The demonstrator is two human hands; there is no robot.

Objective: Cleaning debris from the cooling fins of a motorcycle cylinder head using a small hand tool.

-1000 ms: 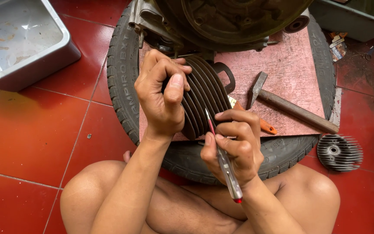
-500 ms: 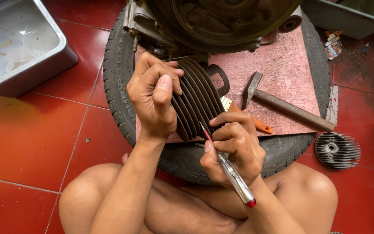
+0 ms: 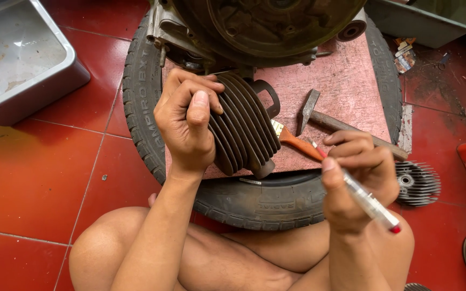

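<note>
While the finned cylinder (image 3: 244,126) is held only at one side by the left hand (image 3: 190,121), a slip is judged the main hazard: the part looks heavy, dark and greasy, and it could drop onto the surface or the bare legs (image 3: 152,253) at the bottom of the frame. A cut or scrape from the thin fin edges is also thought possible if the fingers slide.

At the top centre, a large engine casing (image 3: 265,27) is seen, rounded, dull brown metal, grimy. Beneath it a black rubber tyre (image 3: 141,97) with ribbed tread is laid flat on glossy red floor tiles (image 3: 33,178), and on it a worn pinkish board (image 3: 351,91) serves as the surface. A grey metal tray (image 3: 28,91) with rust stains is placed at the upper left.

The cylinder, at the centre of the frame, is made of stacked curved fins, matte and sooty. The left grip is closed around its end. At the lower right, the right hand (image 3: 360,172) is closed on a slim screwdriver (image 3: 365,199) with a clear handle and red cap; its tip is held apart from the cylinder and could skid off oily metal. A hammer (image 3: 330,118), an orange-handled brush (image 3: 295,141) and a small finned cylinder head (image 3: 419,183) are left nearby.
</note>
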